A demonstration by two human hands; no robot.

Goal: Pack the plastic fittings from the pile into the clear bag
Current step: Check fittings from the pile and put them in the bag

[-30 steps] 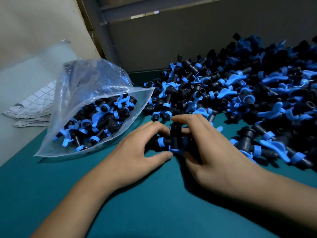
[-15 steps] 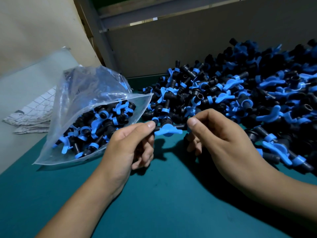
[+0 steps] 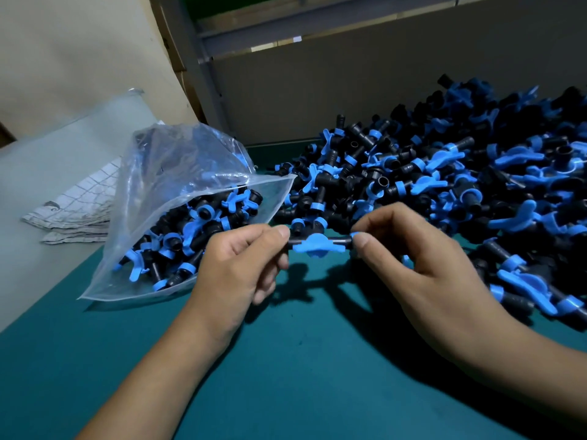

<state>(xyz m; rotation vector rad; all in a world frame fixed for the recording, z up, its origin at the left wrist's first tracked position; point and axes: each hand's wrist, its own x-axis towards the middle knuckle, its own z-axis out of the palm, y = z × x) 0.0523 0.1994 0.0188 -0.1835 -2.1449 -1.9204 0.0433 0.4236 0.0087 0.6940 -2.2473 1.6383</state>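
Note:
One black fitting with a blue wing handle [image 3: 319, 244] is held level above the green table. My left hand [image 3: 236, 268] pinches its left end and my right hand [image 3: 419, 258] pinches its right end. A big pile of black and blue fittings [image 3: 444, 185] covers the table to the right and behind. The clear bag [image 3: 178, 198] lies on its side at the left, mouth facing the pile, with several fittings inside.
The green table top [image 3: 286, 376] stretches toward me under my forearms. Folded white cloth [image 3: 76, 204] lies left of the bag on a pale ledge. A grey wall panel [image 3: 349, 90] closes off the back.
Both hands picked the fitting off the table and lifted it. It now hangs between my fingertips, a little higher than half a second ago.

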